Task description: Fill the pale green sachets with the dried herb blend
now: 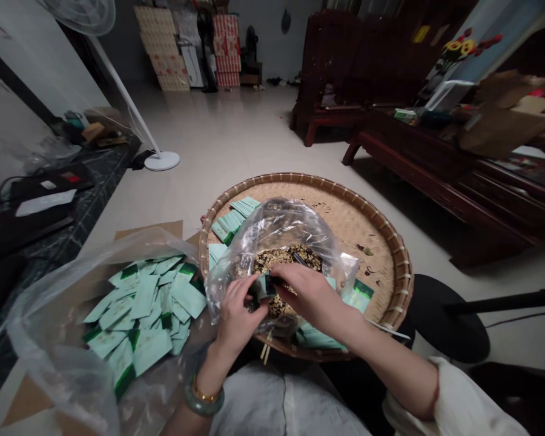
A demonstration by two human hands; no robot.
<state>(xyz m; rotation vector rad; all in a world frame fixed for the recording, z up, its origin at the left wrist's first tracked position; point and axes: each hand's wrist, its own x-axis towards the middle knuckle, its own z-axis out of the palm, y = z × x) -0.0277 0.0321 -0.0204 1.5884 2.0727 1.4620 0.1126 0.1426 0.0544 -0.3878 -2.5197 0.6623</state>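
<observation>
Sachets (145,303) are lying heaped lower left, others in the basket (367,242); I'm seeing the left hand (236,315) pinching one, the right hand (311,297) apparently gripping a dark scoop (300,259).

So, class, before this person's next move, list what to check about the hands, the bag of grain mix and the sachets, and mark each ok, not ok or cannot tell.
1. Mint-green sachet held between left hand and right hand: ok.
2. Clear plastic bag open around the hands: ok.
3. Grain mix reachable inside the bag: ok.
4. Woven bamboo tray free of stray specks: not ok.
5. Spare sachets within reach on the left: ok.
6. Sachet's inside: cannot tell, the hands hide it.
</observation>
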